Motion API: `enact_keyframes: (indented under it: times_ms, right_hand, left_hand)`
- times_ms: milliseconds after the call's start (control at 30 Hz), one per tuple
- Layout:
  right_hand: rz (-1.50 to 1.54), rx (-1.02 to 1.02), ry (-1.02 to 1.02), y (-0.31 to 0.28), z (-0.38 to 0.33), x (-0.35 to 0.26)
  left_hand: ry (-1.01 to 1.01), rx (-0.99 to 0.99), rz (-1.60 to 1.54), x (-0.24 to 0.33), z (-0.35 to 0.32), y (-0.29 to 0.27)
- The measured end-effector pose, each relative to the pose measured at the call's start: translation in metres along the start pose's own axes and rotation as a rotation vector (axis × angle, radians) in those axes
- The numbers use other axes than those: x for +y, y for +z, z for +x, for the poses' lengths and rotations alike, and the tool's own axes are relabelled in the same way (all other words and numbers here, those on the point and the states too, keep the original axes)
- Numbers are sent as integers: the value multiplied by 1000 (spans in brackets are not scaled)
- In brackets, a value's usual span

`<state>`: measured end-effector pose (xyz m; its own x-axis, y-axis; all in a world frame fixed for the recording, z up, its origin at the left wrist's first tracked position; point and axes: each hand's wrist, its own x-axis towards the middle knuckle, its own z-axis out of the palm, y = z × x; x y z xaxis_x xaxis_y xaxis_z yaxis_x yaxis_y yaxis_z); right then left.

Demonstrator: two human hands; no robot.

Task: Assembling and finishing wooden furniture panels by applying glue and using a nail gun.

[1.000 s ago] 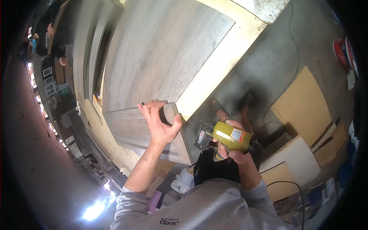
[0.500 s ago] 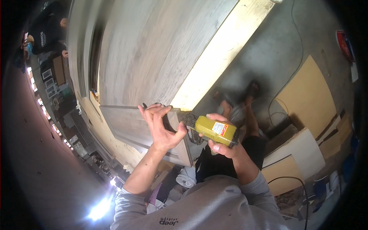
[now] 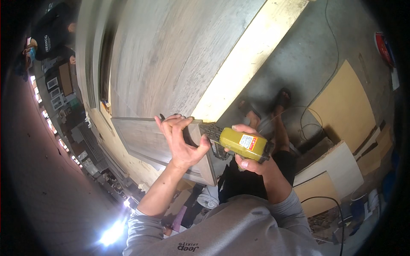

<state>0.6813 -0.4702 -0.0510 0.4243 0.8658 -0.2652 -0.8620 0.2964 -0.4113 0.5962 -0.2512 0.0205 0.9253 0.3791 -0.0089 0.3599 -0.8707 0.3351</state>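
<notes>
My left hand (image 3: 183,147) grips the end of a grey-brown framed wooden panel (image 3: 143,135), with its fingers over the upper edge and its thumb by the end piece. In my right hand (image 3: 254,165) is a yellow-green nail gun (image 3: 241,143) with a black rear cap and a label on its side. The gun's dark nose points left at the panel's end, very close to it; I cannot tell whether they touch. My right palm and the gun's grip are partly hidden under its body.
A large grey wood-grain board (image 3: 166,55) lies ahead, with a pale timber edge (image 3: 243,59) beside it. Tan sheet offcuts (image 3: 344,102) and a thin hose (image 3: 336,51) lie on the floor at right. A person in dark clothing (image 3: 53,32) is at far left.
The nail gun and my right hand have shifted slightly right and down, away from the panel's end. My left hand keeps its hold on the panel.
</notes>
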Motion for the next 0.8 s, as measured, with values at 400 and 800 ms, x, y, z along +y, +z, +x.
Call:
enact_keyframes:
  times_ms: [400,800]
  right_hand:
    - [187,77,1,-10,-17,-8]
    - [112,198,-213,8,-57,-85]
  left_hand:
    - [6,9,-10,0,2,1]
    - [-55,80,0,16,3,-2]
